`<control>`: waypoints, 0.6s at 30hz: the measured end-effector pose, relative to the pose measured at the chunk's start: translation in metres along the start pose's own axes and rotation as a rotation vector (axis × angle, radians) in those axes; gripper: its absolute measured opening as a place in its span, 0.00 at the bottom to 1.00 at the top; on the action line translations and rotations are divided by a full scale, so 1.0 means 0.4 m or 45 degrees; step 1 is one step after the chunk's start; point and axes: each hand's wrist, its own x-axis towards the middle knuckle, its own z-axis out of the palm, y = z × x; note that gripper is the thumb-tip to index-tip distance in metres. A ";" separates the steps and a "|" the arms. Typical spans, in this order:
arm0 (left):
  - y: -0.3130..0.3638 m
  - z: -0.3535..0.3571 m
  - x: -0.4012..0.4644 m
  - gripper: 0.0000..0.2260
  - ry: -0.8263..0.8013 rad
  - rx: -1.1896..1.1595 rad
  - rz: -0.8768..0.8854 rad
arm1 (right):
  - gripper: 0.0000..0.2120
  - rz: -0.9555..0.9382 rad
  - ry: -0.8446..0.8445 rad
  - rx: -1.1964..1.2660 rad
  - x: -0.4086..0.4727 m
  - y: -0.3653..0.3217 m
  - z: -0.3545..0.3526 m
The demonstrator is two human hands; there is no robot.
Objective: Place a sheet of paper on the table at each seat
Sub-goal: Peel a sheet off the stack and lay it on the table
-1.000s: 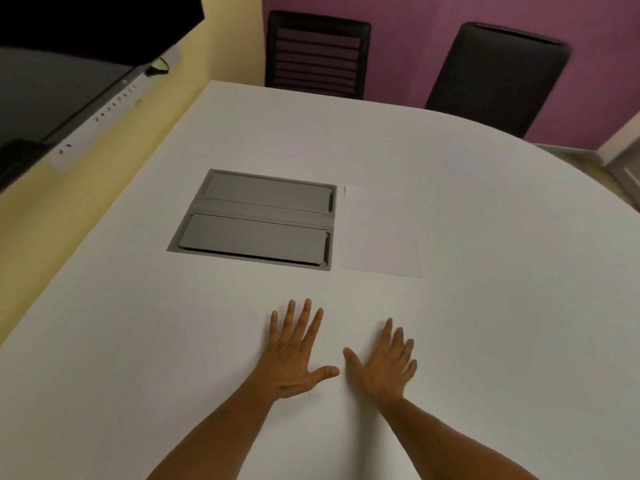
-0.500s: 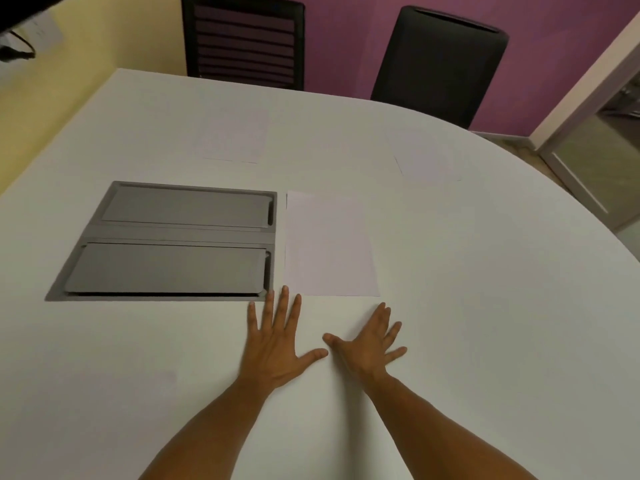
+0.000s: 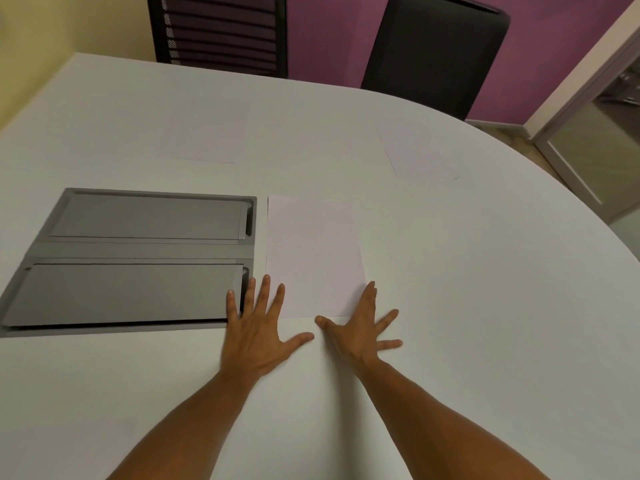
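A person leans over a large white table (image 3: 467, 306), seen from a camera on their head looking down at both bare forearms. Both hands lie flat, palms down, fingers spread wide, and neither has hold of anything. The left hand (image 3: 258, 329) rests at the near left corner of a sheet of paper (image 3: 313, 254), its fingertips reaching onto a grey metal cable hatch (image 3: 138, 258) set into the table just beside the sheet. The right hand (image 3: 360, 329) rests at the sheet's near right corner, its longest finger lying on the paper edge and its thumb along the near edge.

This sheet sits in the middle of the table, not squarely before any chair. Two more sheets lie farther off: the far left sheet (image 3: 207, 133) lies in front of a slatted black chair (image 3: 221, 32), and the far right sheet (image 3: 419, 150) lies in front of a solid black chair (image 3: 436, 46).

The step in hand looks like reaching for the middle sheet to move it to a seat. The next move likely calls for pinching or sliding an edge up, since thin paper lies flat and is hard to lift.
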 end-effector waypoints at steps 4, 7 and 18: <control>0.002 -0.002 -0.001 0.49 -0.006 -0.010 -0.004 | 0.59 -0.064 -0.029 -0.021 -0.004 -0.003 -0.007; 0.001 0.004 0.000 0.49 0.010 -0.007 -0.002 | 0.57 -0.131 -0.092 0.027 0.004 -0.027 -0.020; -0.001 0.007 0.003 0.49 0.011 -0.016 0.002 | 0.51 -0.230 -0.253 0.865 0.025 -0.121 -0.062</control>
